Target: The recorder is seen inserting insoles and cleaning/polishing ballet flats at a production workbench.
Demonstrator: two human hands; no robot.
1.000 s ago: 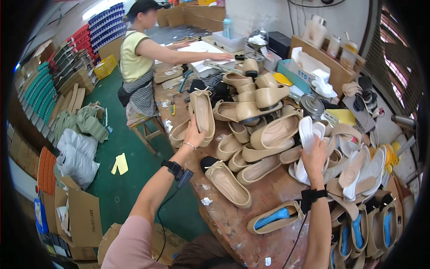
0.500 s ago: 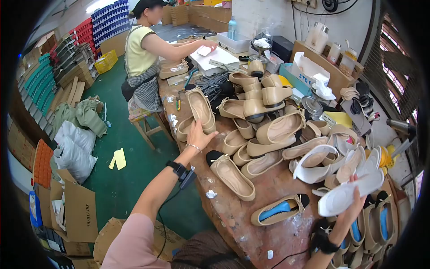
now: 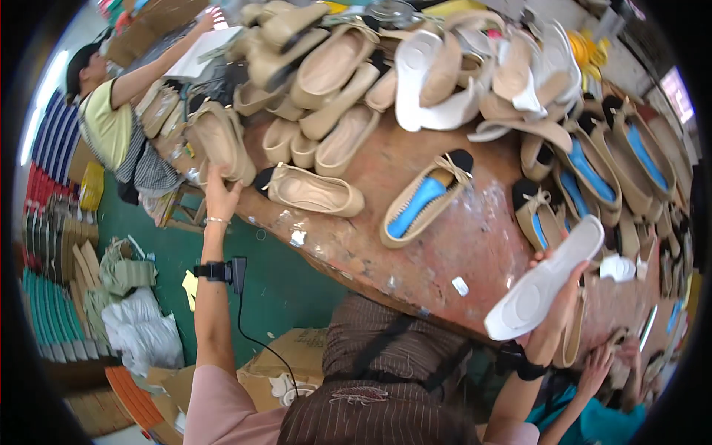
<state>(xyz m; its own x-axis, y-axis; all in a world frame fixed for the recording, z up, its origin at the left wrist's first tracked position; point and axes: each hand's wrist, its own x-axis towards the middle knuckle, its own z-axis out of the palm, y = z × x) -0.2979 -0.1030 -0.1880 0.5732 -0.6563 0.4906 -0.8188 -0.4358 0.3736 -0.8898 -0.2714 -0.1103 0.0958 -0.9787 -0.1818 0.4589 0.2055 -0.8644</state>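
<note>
My left hand [image 3: 222, 194] is at the heel of a beige ballet flat [image 3: 222, 142] on the table's left side, its fingers closed over the heel edge. My right hand [image 3: 561, 300] grips a white insole [image 3: 547, 280], held tilted above the table's near right part. Between my hands lie a beige flat with a black toe and bow [image 3: 315, 190] and another such flat with a blue insert [image 3: 419, 204]. Beyond them, several white and beige insoles [image 3: 415, 81] lie in a loose heap.
A pile of beige shoes [image 3: 297, 52] covers the table's far side. More shoes with blue inserts [image 3: 591, 172] stand at the right. Another person [image 3: 104, 111] works at the far left; another person's hands [image 3: 599, 368] show at the lower right. White sacks [image 3: 144, 326] lie on the floor.
My view has swung to the right and down. The insole stays in my right hand, now tilted more steeply. My left hand remains at the same shoe, its fingers closer around the heel.
</note>
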